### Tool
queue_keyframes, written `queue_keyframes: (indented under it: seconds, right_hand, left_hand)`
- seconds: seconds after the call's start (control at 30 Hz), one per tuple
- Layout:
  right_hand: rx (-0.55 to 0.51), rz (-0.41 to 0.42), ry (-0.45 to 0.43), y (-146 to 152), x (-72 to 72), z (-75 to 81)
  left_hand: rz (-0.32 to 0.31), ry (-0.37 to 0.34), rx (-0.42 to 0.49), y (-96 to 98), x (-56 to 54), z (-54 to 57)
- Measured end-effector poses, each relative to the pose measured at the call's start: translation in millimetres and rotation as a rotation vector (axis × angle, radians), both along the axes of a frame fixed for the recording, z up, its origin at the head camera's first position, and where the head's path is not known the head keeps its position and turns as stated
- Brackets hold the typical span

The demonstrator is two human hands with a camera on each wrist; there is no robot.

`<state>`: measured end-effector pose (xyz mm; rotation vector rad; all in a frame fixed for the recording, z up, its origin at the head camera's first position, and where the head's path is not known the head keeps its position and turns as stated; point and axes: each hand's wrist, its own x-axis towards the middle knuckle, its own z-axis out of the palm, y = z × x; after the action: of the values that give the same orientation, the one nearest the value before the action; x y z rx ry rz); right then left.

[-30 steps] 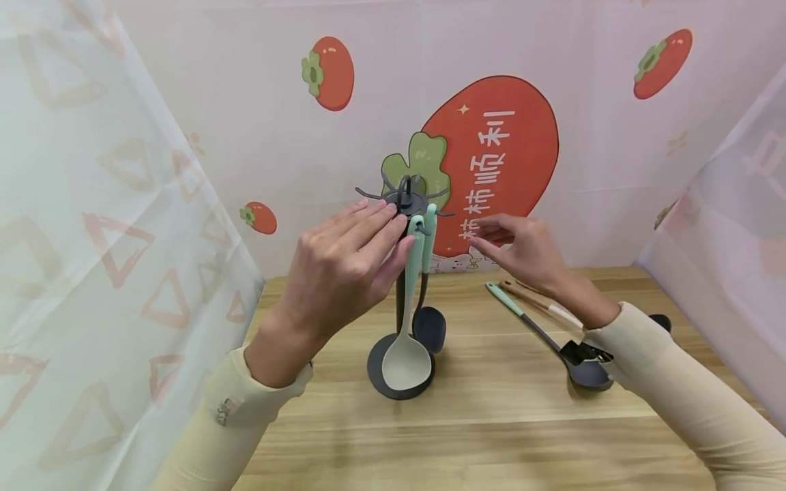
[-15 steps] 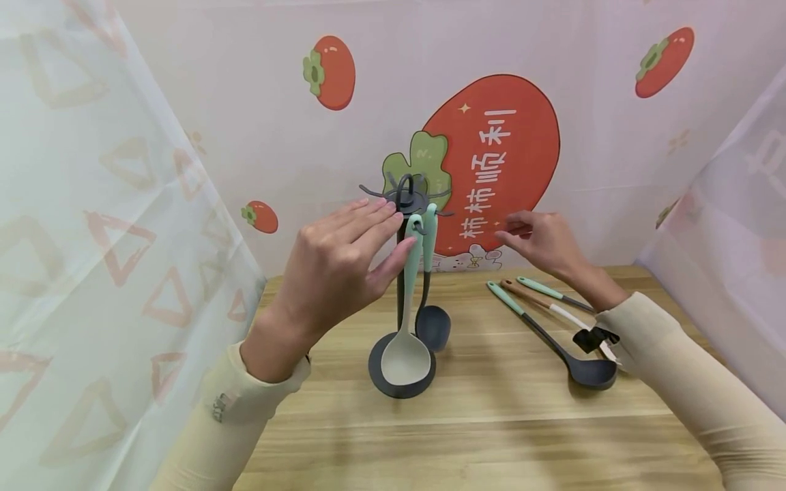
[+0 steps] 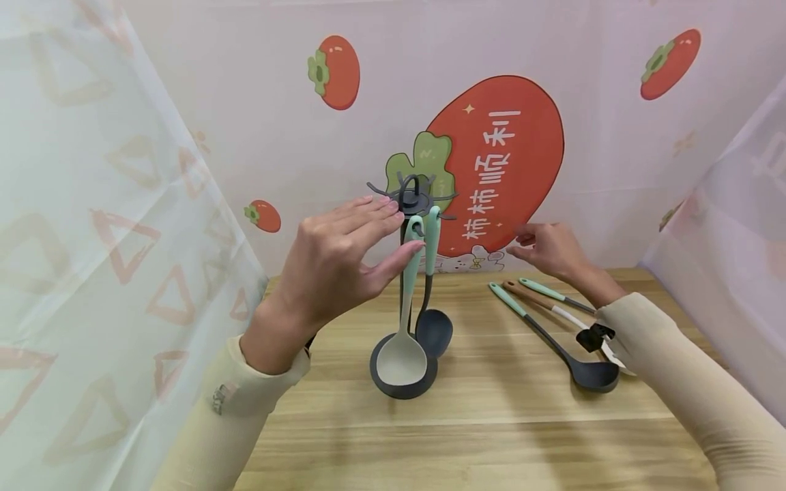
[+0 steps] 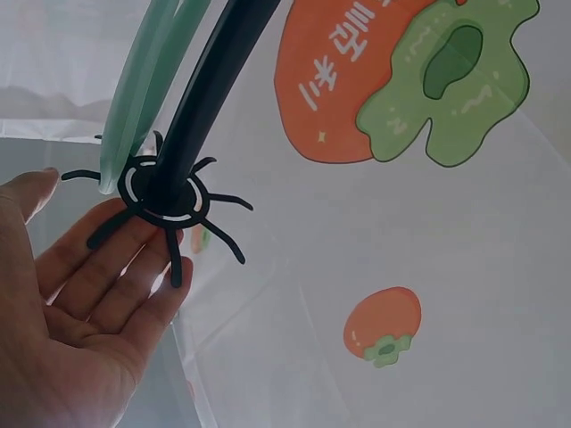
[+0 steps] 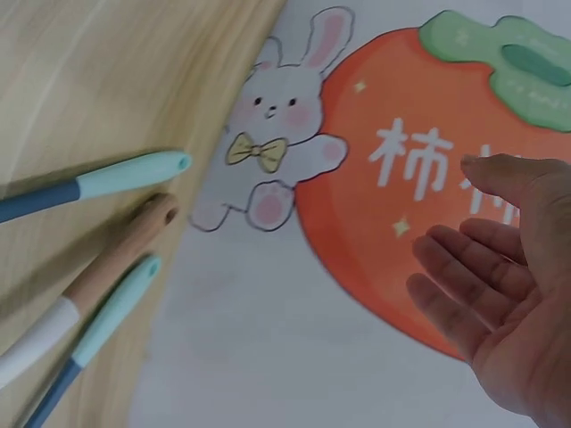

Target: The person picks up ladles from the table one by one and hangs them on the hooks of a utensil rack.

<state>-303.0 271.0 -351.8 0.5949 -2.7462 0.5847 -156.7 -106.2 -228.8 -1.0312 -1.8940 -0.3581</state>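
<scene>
A dark utensil stand (image 3: 415,202) with a ring of hooks at its top rises from a round base. From its hooks hang a cream ladle (image 3: 401,361) and a dark-headed spoon (image 3: 434,333), both with mint handles. Straight fingers of my left hand (image 3: 334,259) rest against the hook ring; in the left wrist view they lie along the underside of the hooks (image 4: 176,259), thumb spread apart. My right hand (image 3: 552,254) hovers above the back of the table, fingers loosely bent and holding nothing, as the right wrist view (image 5: 508,267) shows.
Beneath my right forearm lie a dark ladle (image 3: 593,375) with a mint handle, a white utensil with a brown handle (image 3: 534,296), and another mint-handled utensil (image 3: 540,289), its head hidden by the sleeve. A printed cloth wall (image 3: 295,150) stands behind the wooden table (image 3: 479,436).
My right hand has drawn away from the stand to the right and a little down. The dark-headed spoon has swung slightly right. My left hand stays at the hook ring, its thumb farther from the fingers.
</scene>
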Motion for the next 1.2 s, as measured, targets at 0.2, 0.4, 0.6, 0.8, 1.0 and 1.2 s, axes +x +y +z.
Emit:
queue_keyframes:
  seconds: [0.2,0.4,0.6,0.8,1.0,1.2]
  right_hand:
    - [0.084,-0.021,-0.073,8,-7.7,-13.7]
    - [0.146,-0.037,-0.152,16,-14.4,-27.3]
    - [0.156,-0.062,-0.217,20,-20.1,-38.8]
    - [0.179,-0.050,-0.232,21,-23.7,-51.4]
    - [0.211,-0.023,-0.271,21,-31.2,-66.9]
    - [0.234,-0.009,-0.342,17,-38.3,-86.4]
  left_hand:
    - [-0.009,0.008,0.028,0.5,-1.3,1.0]
    - [0.005,0.008,0.064,4.0,-2.1,-1.5]
    - [0.038,0.020,0.100,8.4,-1.0,-1.4]
    - [0.067,0.029,0.121,12.9,-0.3,-1.5]
    - [0.093,0.027,0.127,15.8,0.5,-2.8]
    - [0.105,0.022,0.130,18.5,-0.9,-4.7]
